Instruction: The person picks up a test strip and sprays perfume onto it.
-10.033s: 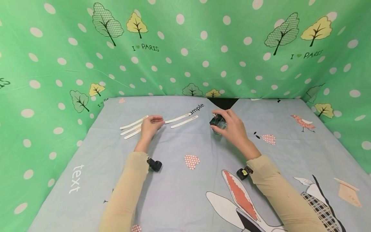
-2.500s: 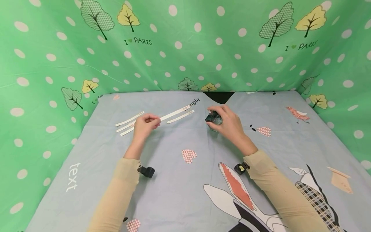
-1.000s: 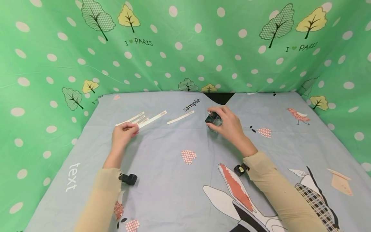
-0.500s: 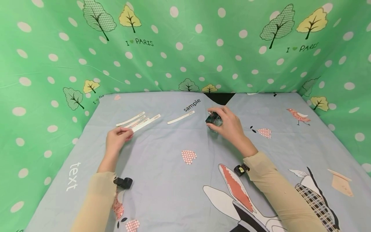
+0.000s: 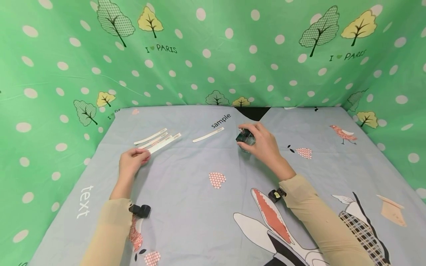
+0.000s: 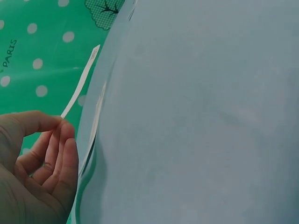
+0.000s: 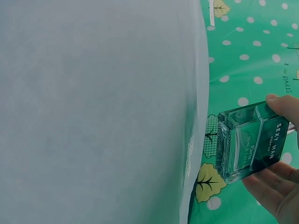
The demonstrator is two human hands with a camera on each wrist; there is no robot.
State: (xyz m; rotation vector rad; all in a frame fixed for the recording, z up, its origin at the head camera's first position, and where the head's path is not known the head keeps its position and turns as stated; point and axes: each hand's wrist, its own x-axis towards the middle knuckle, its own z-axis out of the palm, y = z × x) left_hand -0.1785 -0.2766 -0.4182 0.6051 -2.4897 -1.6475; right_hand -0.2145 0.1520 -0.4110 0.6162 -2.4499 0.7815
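Note:
Between thumb and fingertips, my left hand [image 5: 131, 162] pinches one end of a white perfume test strip [image 5: 165, 142]. The strip slants up to the right, just in front of several similar strips [image 5: 151, 136] lying at the left, partly covering them. In the left wrist view the held strip [image 6: 80, 86] appears raised; whether it touches the cloth I cannot tell. My right hand [image 5: 265, 146] grips a square, dark green perfume bottle [image 5: 245, 136] by its sides, tilted. In the right wrist view the clear glass bottle [image 7: 247, 144] carries the label "SEXY MAN".
One more white strip [image 5: 208, 135] lies alone between my hands, below the printed word "sample". Grey-blue patterned cloth [image 5: 186, 192] covers the table. A green dotted curtain [image 5: 213, 55] closes off the back and sides.
My left hand has carried the held strip from beside the lone strip leftward and nearer to me, alongside the group. My right hand and the perfume bottle have stayed nearly in place.

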